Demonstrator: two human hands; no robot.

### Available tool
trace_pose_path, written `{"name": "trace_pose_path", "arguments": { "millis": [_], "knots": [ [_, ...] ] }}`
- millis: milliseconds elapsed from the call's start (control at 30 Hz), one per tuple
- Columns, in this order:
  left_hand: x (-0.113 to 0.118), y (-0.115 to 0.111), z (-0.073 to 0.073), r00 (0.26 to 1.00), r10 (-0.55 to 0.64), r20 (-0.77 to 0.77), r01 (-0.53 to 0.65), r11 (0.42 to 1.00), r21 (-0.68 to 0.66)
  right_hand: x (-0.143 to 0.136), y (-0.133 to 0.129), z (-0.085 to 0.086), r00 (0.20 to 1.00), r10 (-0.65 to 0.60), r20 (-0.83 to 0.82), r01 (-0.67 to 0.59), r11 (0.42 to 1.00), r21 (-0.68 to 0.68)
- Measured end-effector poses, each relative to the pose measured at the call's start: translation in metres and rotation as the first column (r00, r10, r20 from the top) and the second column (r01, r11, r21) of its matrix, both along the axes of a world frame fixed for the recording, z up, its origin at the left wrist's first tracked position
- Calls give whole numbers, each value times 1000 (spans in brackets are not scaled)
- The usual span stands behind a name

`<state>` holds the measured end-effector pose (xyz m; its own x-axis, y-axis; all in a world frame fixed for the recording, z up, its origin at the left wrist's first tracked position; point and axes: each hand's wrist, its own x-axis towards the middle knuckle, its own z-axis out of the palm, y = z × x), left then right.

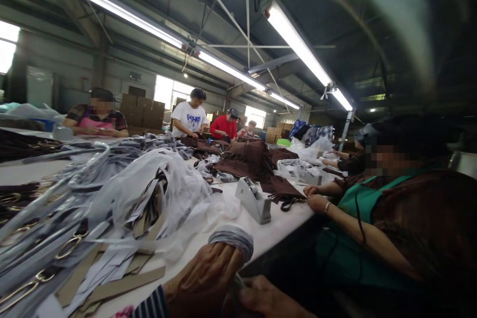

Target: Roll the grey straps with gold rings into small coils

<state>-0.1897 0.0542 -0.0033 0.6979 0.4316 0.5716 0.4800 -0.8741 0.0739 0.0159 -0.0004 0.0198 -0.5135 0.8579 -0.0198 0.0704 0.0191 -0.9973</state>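
At the bottom of the view, my left hand [208, 276], in a striped cuff, is wrapped round a coil of strap in greyish wrapping [233, 239]. The coil stands out above my knuckles near the table's edge. Beside it, my right hand [272, 299] is closed, its fingers meeting just below the coil. A pale strand seems to run between the two hands, though blur and shadow hide what the right fingers pinch. To the left lie straps in clear wrapping with gold metal rings [69, 247], and tan and white strips [122, 283].
A grey tape dispenser [254, 201] stands ahead on the white table [286, 223]. Crumpled clear plastic bags [164, 184] and brown fringed pieces [246, 159] cover much of it. Close on the right sits a co-worker in a green apron [354, 203]; several other people work farther back.
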Motion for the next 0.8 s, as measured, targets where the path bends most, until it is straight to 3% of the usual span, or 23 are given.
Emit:
{"name": "trace_pose_path", "arguments": {
  "millis": [100,167,333,400,433,500,567,600,633,700,800],
  "knots": [
    [-8,3,0,993,73,-93,-76,997,-32,18,1,19,994,73,84,-67,994,-82],
    [-12,4,6,995,58,-85,-67,993,-102,29,8,31,988,70,136,-56,993,-100],
    [-14,1,31,998,28,52,-9,942,-334,43,46,57,955,-32,295,-4,993,121],
    [-14,-1,41,989,53,135,28,843,-537,45,59,65,944,-95,317,9,965,263],
    [-16,-1,45,980,60,191,82,749,-657,46,65,68,937,-149,315,28,933,358],
    [-20,1,51,951,96,293,208,500,-840,46,72,72,914,-277,297,64,820,568],
    [-27,3,55,928,140,346,293,301,-908,45,77,73,887,-373,273,61,680,730],
    [-30,4,57,920,145,363,321,249,-914,43,79,72,882,-391,261,53,635,771],
    [-32,6,58,908,148,391,354,225,-908,41,82,69,890,-380,253,45,626,779],
    [-35,9,58,850,183,494,459,204,-865,32,88,57,929,-289,230,45,707,706],
    [-33,15,56,691,318,649,641,144,-754,12,91,32,991,-109,80,64,899,432]
  ]
}}
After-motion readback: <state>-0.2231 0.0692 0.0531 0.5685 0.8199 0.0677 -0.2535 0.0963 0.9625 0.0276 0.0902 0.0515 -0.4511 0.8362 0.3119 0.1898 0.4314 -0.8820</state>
